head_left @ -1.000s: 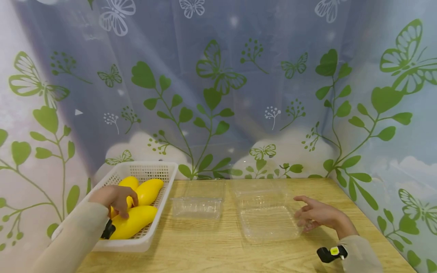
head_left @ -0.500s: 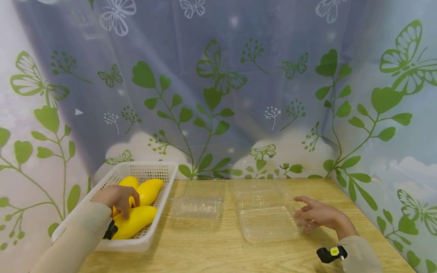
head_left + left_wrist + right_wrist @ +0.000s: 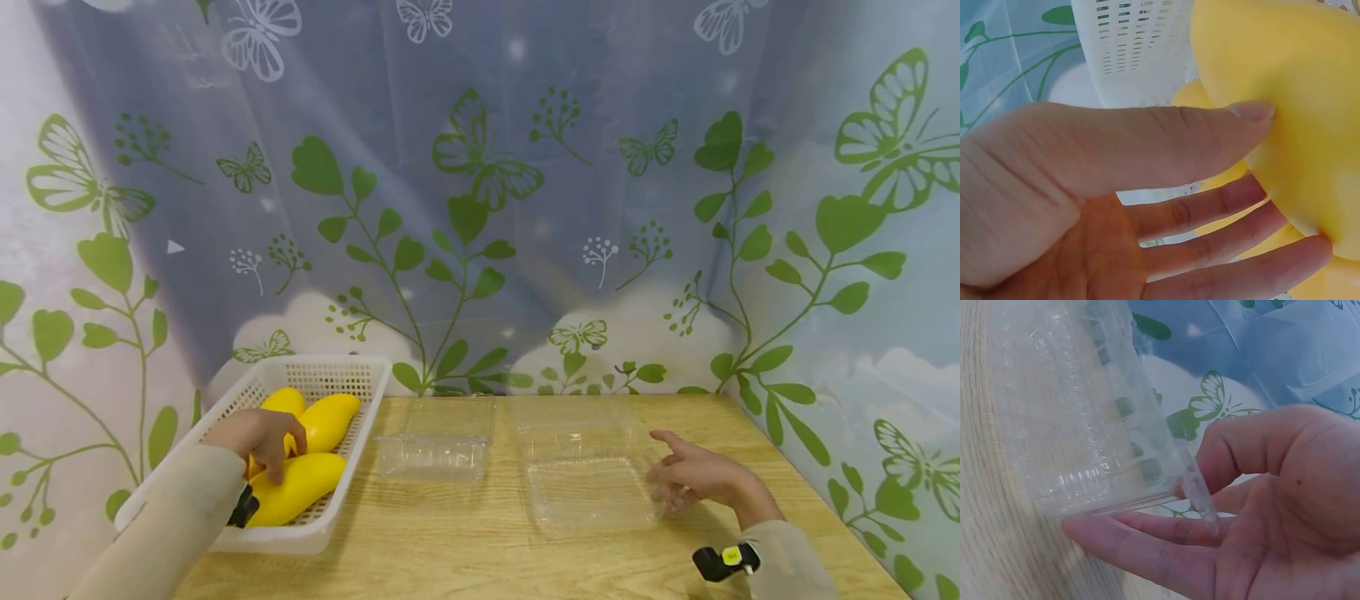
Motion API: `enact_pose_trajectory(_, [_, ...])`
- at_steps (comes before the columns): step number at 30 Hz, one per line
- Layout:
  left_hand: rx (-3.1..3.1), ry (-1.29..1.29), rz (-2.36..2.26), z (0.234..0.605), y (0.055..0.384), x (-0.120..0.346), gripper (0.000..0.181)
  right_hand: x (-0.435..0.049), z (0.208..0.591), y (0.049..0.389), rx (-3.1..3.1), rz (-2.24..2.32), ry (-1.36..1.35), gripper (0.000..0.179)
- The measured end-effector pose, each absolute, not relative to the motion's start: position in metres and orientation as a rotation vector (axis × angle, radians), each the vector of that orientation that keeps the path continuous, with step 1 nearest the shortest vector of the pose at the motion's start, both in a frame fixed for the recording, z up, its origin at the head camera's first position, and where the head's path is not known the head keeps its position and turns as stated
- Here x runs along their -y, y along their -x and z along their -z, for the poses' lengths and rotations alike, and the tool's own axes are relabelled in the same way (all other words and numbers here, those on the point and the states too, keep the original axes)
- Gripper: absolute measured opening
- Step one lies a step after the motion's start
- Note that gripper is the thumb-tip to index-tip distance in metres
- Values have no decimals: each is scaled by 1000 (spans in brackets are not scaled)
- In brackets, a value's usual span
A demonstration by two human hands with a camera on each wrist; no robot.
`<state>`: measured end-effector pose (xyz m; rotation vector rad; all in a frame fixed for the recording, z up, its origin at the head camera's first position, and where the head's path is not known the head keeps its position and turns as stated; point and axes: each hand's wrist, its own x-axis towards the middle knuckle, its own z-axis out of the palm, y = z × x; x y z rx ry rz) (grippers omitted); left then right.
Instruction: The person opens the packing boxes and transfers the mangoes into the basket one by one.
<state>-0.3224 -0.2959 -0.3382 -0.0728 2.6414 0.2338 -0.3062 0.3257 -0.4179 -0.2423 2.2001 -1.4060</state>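
My left hand [image 3: 255,437] reaches into a white perforated basket [image 3: 277,542] and holds the front yellow mango [image 3: 303,487]. Up close in the left wrist view, the thumb presses one side of this mango [image 3: 1310,81] and a fingertip touches it lower down. More yellow mangoes [image 3: 330,421] lie behind it, partly covered by the hand. On the right, my right hand [image 3: 705,475] grips the side of an open clear plastic clamshell box [image 3: 588,496]. The right wrist view has the thumb at the rim of the box [image 3: 1066,425] and the fingers along the outside wall.
A second open clear plastic box [image 3: 433,458] stands between the basket and the right-hand box. All of them are on a wood-grain table [image 3: 465,550]. Behind the table hangs a curtain [image 3: 480,275] printed with leaves and butterflies, and patterned sheets line both sides.
My left hand has shifted slightly to the right over the mango, then stayed put. The right hand and both plastic boxes have hardly moved.
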Motion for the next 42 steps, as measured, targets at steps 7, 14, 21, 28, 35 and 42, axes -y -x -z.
enact_pose_trajectory(7, [-2633, 53, -222, 337, 322, 295, 45, -320, 416, 302, -2198, 1397, 225, 94])
enact_pose_trajectory(14, [-2630, 101, -266, 339, 322, 295, 47, -321, 414, 299, -2178, 1383, 231, 99])
enact_pose_trajectory(21, [-2632, 134, -302, 340, 321, 293, 49, -323, 413, 297, -2188, 1375, 178, 102])
enact_pose_trajectory(28, [-2643, 142, -297, 340, 318, 292, 49, -324, 414, 295, -2188, 1355, 147, 105])
enact_pose_trajectory(35, [-2642, 135, -287, 338, 317, 293, 49, -320, 409, 296, -2184, 1344, 151, 96])
enact_pose_trajectory(42, [-2642, 123, -302, 337, 315, 293, 49, -321, 408, 295, -2208, 1329, 165, 86])
